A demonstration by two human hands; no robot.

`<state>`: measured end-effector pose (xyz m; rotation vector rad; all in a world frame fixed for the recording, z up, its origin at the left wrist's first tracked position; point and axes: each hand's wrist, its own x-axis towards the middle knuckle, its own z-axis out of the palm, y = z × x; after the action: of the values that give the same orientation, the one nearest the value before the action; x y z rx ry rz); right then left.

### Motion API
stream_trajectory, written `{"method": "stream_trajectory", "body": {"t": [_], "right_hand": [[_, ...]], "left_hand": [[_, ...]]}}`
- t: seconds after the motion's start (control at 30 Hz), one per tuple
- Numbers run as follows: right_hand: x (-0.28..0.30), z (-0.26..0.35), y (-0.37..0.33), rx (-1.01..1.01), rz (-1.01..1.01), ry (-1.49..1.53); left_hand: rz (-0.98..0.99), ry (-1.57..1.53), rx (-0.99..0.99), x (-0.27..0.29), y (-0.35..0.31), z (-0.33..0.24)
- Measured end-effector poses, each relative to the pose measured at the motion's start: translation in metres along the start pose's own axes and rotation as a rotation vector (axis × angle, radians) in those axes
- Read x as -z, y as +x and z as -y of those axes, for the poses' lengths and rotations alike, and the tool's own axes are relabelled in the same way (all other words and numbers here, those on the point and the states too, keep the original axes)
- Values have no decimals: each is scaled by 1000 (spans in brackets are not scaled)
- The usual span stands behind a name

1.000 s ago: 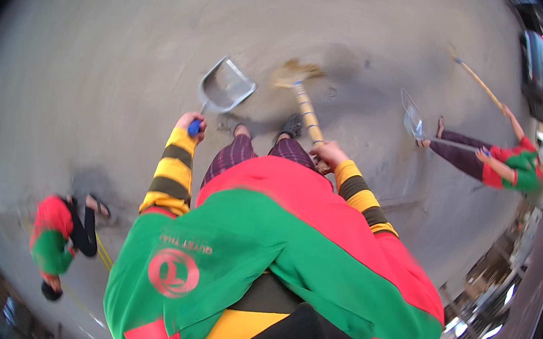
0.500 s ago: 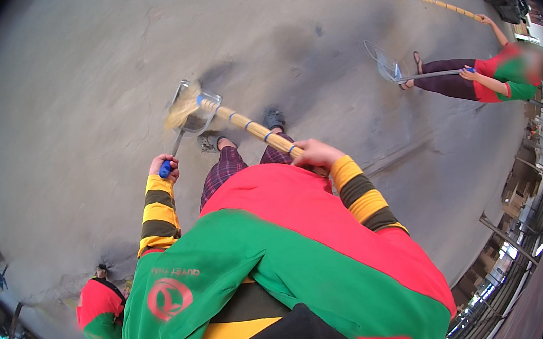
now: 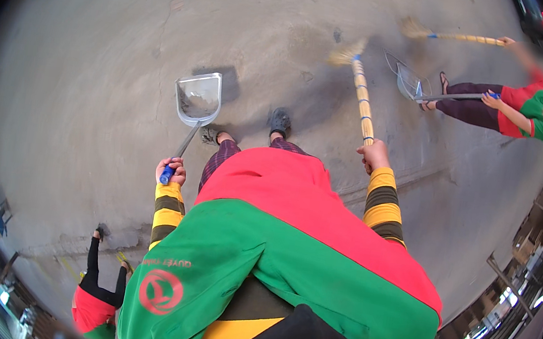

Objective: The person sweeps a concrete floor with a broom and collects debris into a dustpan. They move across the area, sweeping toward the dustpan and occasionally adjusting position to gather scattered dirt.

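My left hand (image 3: 171, 171) grips the blue end of a long-handled metal dustpan (image 3: 197, 99), whose pan rests on the grey concrete floor ahead of my feet. My right hand (image 3: 375, 155) holds the yellow handle of a straw broom (image 3: 357, 78); its bristles point away from me, over the floor to the right of the dustpan. My sleeves are striped yellow and black, under a red and green vest.
Another person (image 3: 516, 108) in a red and green vest stands at the upper right with a broom (image 3: 450, 35) and a dustpan (image 3: 408, 81). A third person (image 3: 96, 297) is at the lower left. Railings and structures line the right and lower rim.
The broom has swung from the dustpan's mouth out to the right. The dustpan has stayed in my left hand and shifted a little.
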<state>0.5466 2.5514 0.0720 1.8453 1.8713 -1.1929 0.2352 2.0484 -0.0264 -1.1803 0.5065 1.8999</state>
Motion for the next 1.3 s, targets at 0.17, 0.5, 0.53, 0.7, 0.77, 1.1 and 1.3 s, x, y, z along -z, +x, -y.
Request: {"method": "stream_trajectory", "body": {"t": [0.17,0.5,0.53,0.7,0.77,1.1,1.3], "right_hand": [[30,-18,75,-37,-212,-422],[34,79,100,-1,342,-381],[33,92,96,27,388,-411],[21,167,95,261,562,-569],[9,194,98,484,579,-716],[20,246,122,548,489,-717],[63,227,90,461,218,-1088]], "left_hand": [[92,-379,-98,16,-10,62],[57,-446,-333,-26,-19,128],[68,-454,-346,-32,-19,130],[34,-544,-354,-58,-13,139],[47,-595,-390,-65,-10,141],[100,-793,-369,-66,15,129],[71,-822,-369,-51,13,116]]}}
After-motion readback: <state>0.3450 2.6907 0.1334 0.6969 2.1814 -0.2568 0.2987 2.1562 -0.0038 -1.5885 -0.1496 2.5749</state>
